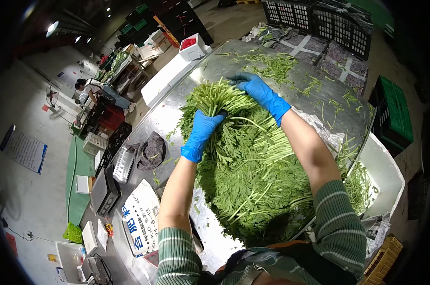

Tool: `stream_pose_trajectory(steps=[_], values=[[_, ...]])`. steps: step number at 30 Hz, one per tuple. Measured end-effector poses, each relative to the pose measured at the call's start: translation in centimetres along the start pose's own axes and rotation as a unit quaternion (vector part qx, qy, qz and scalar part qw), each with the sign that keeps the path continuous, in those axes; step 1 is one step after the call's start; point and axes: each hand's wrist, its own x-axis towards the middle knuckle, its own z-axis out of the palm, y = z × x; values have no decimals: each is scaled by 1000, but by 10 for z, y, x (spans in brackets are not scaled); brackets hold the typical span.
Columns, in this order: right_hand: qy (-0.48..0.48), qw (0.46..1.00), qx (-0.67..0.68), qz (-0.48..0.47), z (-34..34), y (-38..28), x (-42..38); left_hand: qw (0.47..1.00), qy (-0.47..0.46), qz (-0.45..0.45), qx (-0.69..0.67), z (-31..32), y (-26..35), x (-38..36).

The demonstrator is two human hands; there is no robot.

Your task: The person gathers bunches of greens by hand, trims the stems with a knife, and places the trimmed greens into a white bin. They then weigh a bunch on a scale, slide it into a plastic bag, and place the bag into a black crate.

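Observation:
My left hand point(204, 132), in a blue glove, is closed around a bunch of leafy greens point(214, 97). Its cut stems point up and away from me, and the leaves hang beneath the fist. At the right side of the stem ends is my right hand point(258, 90), also gloved in blue, with its fingers stretched out; whether the fingertips touch the stems is hard to see. Below both hands lies a large heap of the same feathery greens point(257, 180), many stems lying across it.
Loose leaf scraps point(274, 66) litter the metal table point(234, 50). A white bin point(386, 166) with trimmings stands at right, near green crates point(390, 114). A dark cloth point(151, 151) and a printed white sack point(141, 218) lie left. Another person point(105, 92) bends over crates farther back.

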Motion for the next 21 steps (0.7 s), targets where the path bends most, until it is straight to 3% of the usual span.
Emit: stream_pose_trajectory(steps=[1,2,5,9,11,13,15,17,20,21], values=[[9,994,-84,66,-3,5,-2,1000,0,11,21,1,2,0],[11,994,-82,65,-3,2,-7,1000,4,3,2,1,2,-2],[-14,959,-177,220,-4,-6,-30,999,9,1,-53,0,3,-5],[-145,924,-33,351,-6,-9,-46,997,-26,-13,-76,-4,0,-5],[-219,920,87,314,0,-4,-41,998,-46,-9,-49,-4,7,-12],[-184,922,164,300,9,-13,-39,996,-75,-19,-55,-5,-4,-11],[-103,955,186,206,17,-19,-37,995,-97,-19,-27,-3,7,-13],[-102,982,94,131,19,-21,-36,997,-63,-9,-33,-1,11,-14],[55,994,-85,31,4,-9,-38,994,-30,-54,-88,-11,1,-18],[-2,972,-227,66,-6,-7,-40,993,-23,-73,-94,-15,0,-19]])
